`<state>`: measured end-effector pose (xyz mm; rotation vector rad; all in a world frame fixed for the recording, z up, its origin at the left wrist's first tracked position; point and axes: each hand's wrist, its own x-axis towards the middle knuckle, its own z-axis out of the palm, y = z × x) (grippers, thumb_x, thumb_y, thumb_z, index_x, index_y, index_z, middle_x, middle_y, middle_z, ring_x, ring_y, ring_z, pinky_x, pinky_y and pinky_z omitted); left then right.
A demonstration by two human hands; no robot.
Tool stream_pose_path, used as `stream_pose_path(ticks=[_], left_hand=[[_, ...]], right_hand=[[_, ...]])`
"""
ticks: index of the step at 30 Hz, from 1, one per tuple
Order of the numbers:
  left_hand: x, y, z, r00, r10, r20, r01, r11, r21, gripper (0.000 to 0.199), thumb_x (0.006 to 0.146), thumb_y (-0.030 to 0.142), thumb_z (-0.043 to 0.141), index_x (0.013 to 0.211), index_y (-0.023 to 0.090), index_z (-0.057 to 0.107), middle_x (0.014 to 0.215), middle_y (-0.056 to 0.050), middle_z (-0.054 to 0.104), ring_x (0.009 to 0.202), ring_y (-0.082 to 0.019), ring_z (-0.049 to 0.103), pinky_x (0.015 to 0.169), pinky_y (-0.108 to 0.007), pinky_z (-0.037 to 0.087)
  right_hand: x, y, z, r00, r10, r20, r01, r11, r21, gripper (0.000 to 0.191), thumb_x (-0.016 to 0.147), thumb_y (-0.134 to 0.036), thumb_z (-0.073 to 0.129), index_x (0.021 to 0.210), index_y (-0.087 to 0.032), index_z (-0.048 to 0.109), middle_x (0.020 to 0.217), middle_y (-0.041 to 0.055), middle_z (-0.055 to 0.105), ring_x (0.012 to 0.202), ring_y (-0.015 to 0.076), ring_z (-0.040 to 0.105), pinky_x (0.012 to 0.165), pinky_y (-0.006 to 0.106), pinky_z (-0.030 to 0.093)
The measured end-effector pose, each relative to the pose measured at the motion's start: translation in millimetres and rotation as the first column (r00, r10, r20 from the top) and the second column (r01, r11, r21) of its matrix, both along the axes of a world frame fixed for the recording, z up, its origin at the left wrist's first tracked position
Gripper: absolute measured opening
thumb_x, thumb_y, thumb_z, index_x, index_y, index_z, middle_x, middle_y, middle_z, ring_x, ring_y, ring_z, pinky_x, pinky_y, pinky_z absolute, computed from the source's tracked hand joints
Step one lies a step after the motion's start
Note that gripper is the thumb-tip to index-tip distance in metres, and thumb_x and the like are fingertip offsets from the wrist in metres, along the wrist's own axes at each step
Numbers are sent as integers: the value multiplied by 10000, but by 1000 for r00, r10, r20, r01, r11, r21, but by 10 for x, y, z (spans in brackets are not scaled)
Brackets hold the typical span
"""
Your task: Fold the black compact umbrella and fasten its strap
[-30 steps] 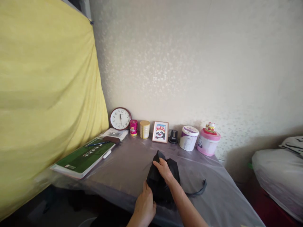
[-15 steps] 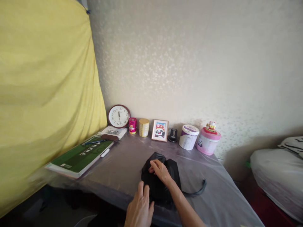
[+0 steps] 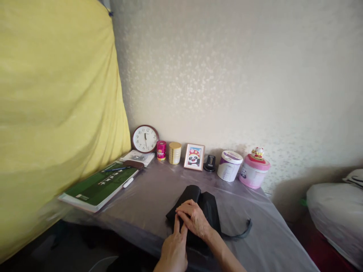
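Note:
A bundle of folded black fabric (image 3: 211,206) lies near the front edge of the table, a thin dark strap trailing from it to the right. My right hand (image 3: 194,219) reaches over its middle, fingers bent and closed on a fold. Coming from below, my left hand (image 3: 176,241) meets the right fingertips at the bundle's left part, its fingers pinching the same cloth. My hands cover part of the bundle, and what kind of item it is cannot be made out.
Along the wall stand a clock (image 3: 145,139), a pink can (image 3: 161,151), a yellow-lidded tin (image 3: 175,154), a panda picture frame (image 3: 194,156), a black device (image 3: 210,163), a white tub (image 3: 229,167) and a pink-lidded tub (image 3: 254,172) bearing a cat figurine. A green book (image 3: 99,187) lies left.
My left hand has moved up and right to meet my right hand, which has come down slightly. The bundle's left part is now folded inward. The view has shifted a little.

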<state>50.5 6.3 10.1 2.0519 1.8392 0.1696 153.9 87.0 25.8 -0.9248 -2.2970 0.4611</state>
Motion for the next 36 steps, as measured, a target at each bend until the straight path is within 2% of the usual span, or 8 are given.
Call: stream_pose_path(ticks=[4, 8, 13, 17, 22, 26, 30, 36], left_hand=[[43, 10, 51, 999, 25, -22, -26, 998, -62, 958, 559, -88, 477, 1383, 236, 111, 1443, -207, 56, 935, -239, 603, 775, -332, 482], [67, 55, 51, 999, 45, -15, -46, 997, -67, 995, 556, -93, 471, 1385, 238, 33, 1434, -223, 95, 912, -243, 613, 761, -328, 485], [71, 78, 41, 997, 71, -26, -73, 993, -89, 1005, 563, -96, 463, 1377, 258, -9, 1422, -222, 167, 908, -250, 614, 771, -337, 480], [72, 67, 46, 997, 74, -7, -74, 992, -106, 1005, 575, -75, 483, 1373, 262, -27, 1415, -220, 197, 947, -254, 598, 792, -333, 468], [91, 79, 55, 994, 108, -35, -111, 985, -129, 1001, 578, -72, 471, 1365, 298, -25, 1417, -205, 203, 941, -250, 600, 791, -349, 465], [83, 56, 78, 993, 111, -34, -114, 989, -96, 952, 606, -60, 427, 1367, 290, -27, 1407, -203, 228, 927, -239, 606, 781, -336, 466], [58, 1, 115, 995, 85, -48, -88, 994, -58, 922, 624, -54, 399, 1374, 259, -36, 1388, -209, 255, 930, -218, 601, 770, -302, 457], [39, -42, 121, 998, 48, -39, -48, 999, -9, 894, 648, -43, 383, 1378, 251, -39, 1359, -193, 292, 911, -198, 599, 737, -274, 446]], right_hand=[[36, 166, -95, 997, 43, 67, -48, 996, 72, 316, 908, -286, 353, 874, -236, 663, 841, 5, 695, 1016, 157, 537, 978, 343, 302], [78, 468, -182, 990, -30, 139, 18, 996, 86, 314, 902, -294, 355, 849, -250, 662, 900, 2, 691, 1080, 170, 505, 1011, 396, 223], [74, 790, -196, 964, -151, 221, 139, 988, 70, 319, 875, -232, 374, 768, -238, 674, 865, 9, 695, 1066, 169, 507, 1008, 375, 201], [54, 956, -165, 936, -248, 249, 251, 968, 19, 276, 829, -225, 434, 682, -239, 667, 869, 12, 692, 1038, 172, 513, 950, 320, 283], [90, 1072, -166, 896, -395, 202, 403, 915, 5, 278, 844, -243, 399, 748, -235, 660, 868, 45, 681, 879, 181, 580, 818, 291, 383], [328, 1044, -154, 814, -567, 130, 572, 821, -1, 280, 855, -252, 365, 929, -204, 631, 996, 90, 650, 970, 204, 561, 887, 317, 356], [773, 814, -132, 706, -704, 73, 707, 707, -23, 352, 849, -283, 324, 1038, -121, 574, 1079, 154, 603, 1034, 233, 537, 910, 340, 353], [1145, 248, -188, 674, -735, 76, 736, 660, -149, 321, 824, -363, 351, 827, -196, 624, 771, 79, 667, 736, 208, 635, 664, 295, 459]])
